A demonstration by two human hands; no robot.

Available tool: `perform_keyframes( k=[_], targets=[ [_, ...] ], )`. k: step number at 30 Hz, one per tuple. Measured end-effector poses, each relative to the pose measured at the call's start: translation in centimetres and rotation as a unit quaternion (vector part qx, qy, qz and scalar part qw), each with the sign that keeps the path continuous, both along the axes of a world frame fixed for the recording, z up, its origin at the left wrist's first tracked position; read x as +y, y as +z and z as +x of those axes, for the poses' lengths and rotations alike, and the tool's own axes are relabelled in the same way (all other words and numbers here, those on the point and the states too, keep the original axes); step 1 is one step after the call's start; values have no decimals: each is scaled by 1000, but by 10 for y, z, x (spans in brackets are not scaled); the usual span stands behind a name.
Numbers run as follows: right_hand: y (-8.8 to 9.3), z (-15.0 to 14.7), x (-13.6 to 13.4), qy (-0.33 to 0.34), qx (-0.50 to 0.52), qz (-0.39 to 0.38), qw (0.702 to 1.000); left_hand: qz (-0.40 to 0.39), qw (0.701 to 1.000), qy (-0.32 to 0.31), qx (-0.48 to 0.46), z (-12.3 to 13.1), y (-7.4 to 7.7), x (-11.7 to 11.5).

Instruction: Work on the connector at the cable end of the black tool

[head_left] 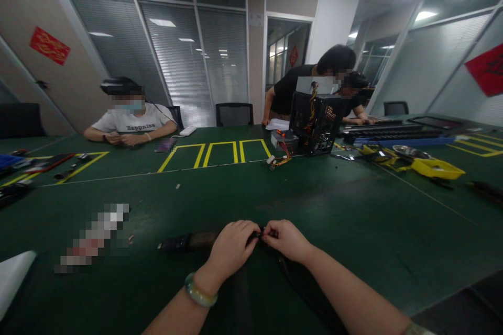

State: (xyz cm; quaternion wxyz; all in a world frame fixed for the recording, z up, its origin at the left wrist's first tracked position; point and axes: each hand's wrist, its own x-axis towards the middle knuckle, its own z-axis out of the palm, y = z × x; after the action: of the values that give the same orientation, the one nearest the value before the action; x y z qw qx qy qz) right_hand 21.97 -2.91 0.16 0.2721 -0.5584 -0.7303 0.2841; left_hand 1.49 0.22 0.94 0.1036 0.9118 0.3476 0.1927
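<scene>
An electric screwdriver (196,241) lies flat near the front of the green table, its dark tapered tip pointing left. My left hand (231,246) is curled over its right-hand end, fingers closed around it. Just beside it, my right hand (285,238) pinches the end of a black cable (288,272) where it meets the tool. The fingertips of both hands almost touch and hide the joint, so I cannot tell whether the cable is plugged in. From under my right hand the cable runs down toward the front edge.
A black computer case (316,123) and a power supply (285,141) stand across the table (220,193). A yellow tray (438,168) is at right, dark tools (74,166) at far left. One person (133,115) sits opposite; two others work behind the case.
</scene>
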Motion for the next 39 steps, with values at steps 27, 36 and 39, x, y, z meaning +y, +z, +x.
perform_keyframes(
  k=[27, 36, 39],
  targets=[
    [-8, 2, 3, 8, 15, 10, 1000, 0, 1000, -2, -8, 0, -1, 1],
    [-5, 2, 1, 5, 13, 6, 1000, -5, 1000, -1, -3, -1, 0, 0],
    [-5, 2, 1, 6, 13, 5, 1000, -7, 1000, -4, -7, -1, 0, 1]
  ],
)
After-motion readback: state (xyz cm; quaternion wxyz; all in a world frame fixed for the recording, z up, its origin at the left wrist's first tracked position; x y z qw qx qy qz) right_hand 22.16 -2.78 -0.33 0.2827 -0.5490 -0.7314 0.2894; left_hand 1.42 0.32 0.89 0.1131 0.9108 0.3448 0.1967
